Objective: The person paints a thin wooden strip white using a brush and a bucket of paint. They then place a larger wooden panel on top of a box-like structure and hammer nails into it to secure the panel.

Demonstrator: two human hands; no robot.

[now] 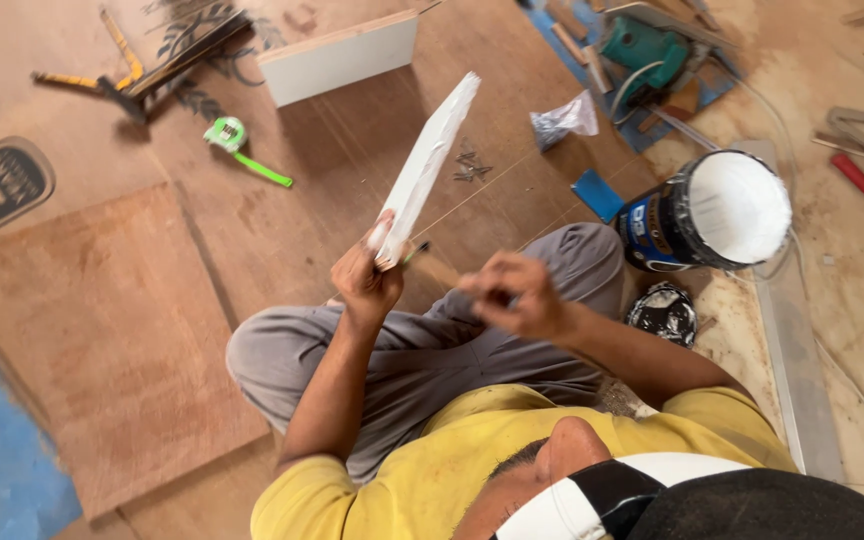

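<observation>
We sit cross-legged on plywood sheets [102, 340] laid over the floor. Our left hand [367, 280] is clenched around the lower end of a white laminated board [422, 170], held up edge-on and tilted, its top end pointing toward the far side of the floor. Something thin and dark sticks out just beside the left hand; we can't tell what it is. Our right hand [512, 295] hangs just right of the board, apart from it, fingers curled in; it is blurred, so we can't tell whether it grips anything. An open bucket of white adhesive [717, 212] lies tipped on its side near our right knee, its black lid [662, 312] just beside it. Far side of the plywood: a second white board [337, 60], a green tape measure [232, 140], a yellow-and-black tool [112, 80]. A teal power saw [647, 50] and a small plastic bag [564, 120] sit toward the far right.
</observation>
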